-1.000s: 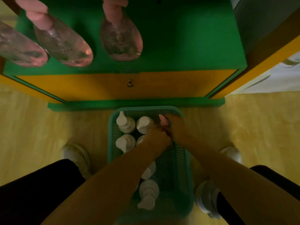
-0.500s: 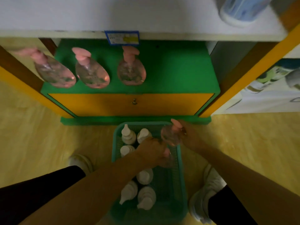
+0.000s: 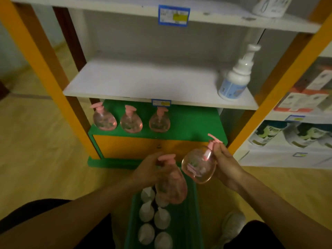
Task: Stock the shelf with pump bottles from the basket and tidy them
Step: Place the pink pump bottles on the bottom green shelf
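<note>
left hand (image 3: 150, 170) grips neck of pink pump bottle (image 3: 171, 187), body hanging below grip over green basket (image 3: 191, 212) | right hand (image 3: 225, 165) pinches neck of second pink bottle (image 3: 198, 165), body tilted left of grip | three pink bottles (image 3: 131, 121) on green shelf (image 3: 194, 123) beyond

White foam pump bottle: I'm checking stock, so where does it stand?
In the head view, the white foam pump bottle stands upright at the right end of the white middle shelf, above the green bottom shelf.

Shelf price tags (image 3: 173, 15) and bottle labels are unreadable.
</note>
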`<state>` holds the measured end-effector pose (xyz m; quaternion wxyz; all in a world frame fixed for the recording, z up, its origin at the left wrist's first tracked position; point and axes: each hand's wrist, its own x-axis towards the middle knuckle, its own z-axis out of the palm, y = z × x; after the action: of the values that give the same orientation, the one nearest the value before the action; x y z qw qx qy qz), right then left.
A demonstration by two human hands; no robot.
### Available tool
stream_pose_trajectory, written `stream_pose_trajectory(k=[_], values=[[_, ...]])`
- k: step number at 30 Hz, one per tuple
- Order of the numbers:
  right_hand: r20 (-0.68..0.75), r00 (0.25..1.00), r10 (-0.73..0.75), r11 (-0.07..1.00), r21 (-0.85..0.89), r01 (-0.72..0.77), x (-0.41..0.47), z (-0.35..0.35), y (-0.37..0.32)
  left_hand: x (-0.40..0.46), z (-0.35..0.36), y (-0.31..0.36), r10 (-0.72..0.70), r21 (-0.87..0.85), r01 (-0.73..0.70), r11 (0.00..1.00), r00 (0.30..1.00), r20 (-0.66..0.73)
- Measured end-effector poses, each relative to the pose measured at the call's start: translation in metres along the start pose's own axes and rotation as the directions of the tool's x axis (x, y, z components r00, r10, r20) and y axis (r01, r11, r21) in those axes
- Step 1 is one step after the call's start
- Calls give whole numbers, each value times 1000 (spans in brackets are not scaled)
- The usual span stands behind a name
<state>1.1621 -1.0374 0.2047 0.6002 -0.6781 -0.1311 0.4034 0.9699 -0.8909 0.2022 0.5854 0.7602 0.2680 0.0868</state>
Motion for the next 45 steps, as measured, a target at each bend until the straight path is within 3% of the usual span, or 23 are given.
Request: stream_pose_trajectory(k=[7,9,13,16,20,27,33,38,45], values=[[-64,983,170,982,98,-164,0,14,-17,16,-16,26,-110,-221,76,972,983,-147],[-19,982,188,972,149,-183,6,17,-16,29,-13,27,-161,-236,118,965,972,-171],[180,964,195,974,83,-212,16,23,-12,51,-9,28,-249,-315,167,934,939,-239],[248,942,227,956,127,-264,18,23,-14,59,-13,27,-225,-222,166,961,936,-273],[211,968,133,980,120,-160,16,15,-25,62,-16,21,-183,-102,160,982,940,-286],[-97,995,-28,998,-67,21,35,12,-23,58,-4,4,-172,-37,169,985,935,-311],[-119,978,-171,981,-113,158,73,34,-31,68,-2,2,-161,11,170,985,951,-266],[-138,954,-266,957,-161,243,117,49,-30,84,-13,-1,-139,4,147,989,939,-315],[-192,900,-393,849,-453,274,153,51,-23,95,-11,-14,-181,-39,179,983,917,-355]])
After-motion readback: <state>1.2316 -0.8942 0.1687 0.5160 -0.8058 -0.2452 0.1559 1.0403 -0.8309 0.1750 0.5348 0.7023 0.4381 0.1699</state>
